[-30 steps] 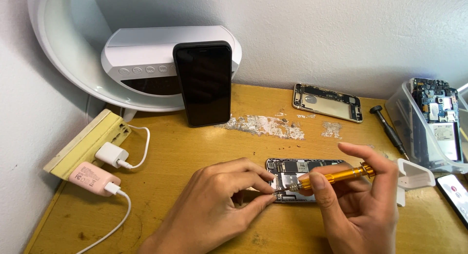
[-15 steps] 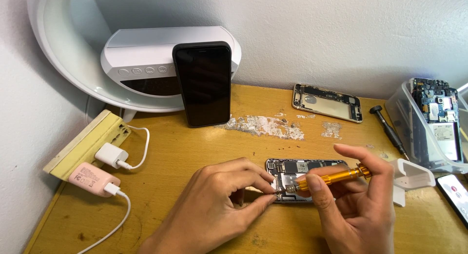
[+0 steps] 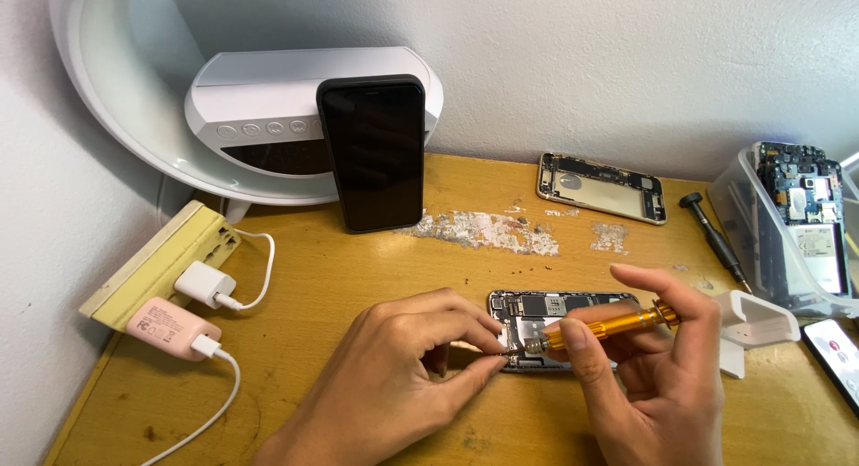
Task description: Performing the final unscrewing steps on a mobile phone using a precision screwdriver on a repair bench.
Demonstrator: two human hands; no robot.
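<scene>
Lying flat near the desk's front edge, right of centre: opened phone, circuitry showing. Slanting across it, tip down at its left end: gold screwdriver.

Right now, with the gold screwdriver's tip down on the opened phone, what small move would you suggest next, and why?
Probably a gentle twist of the gold screwdriver: the right hand has its tip on the opened phone near the left edge, and the left hand pinches right beside it, steadying.

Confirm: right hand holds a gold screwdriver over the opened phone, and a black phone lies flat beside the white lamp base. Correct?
Not quite. In the head view the black phone stands upright, leaning against the white lamp base. The right hand does hold the gold screwdriver over the opened phone.
</scene>
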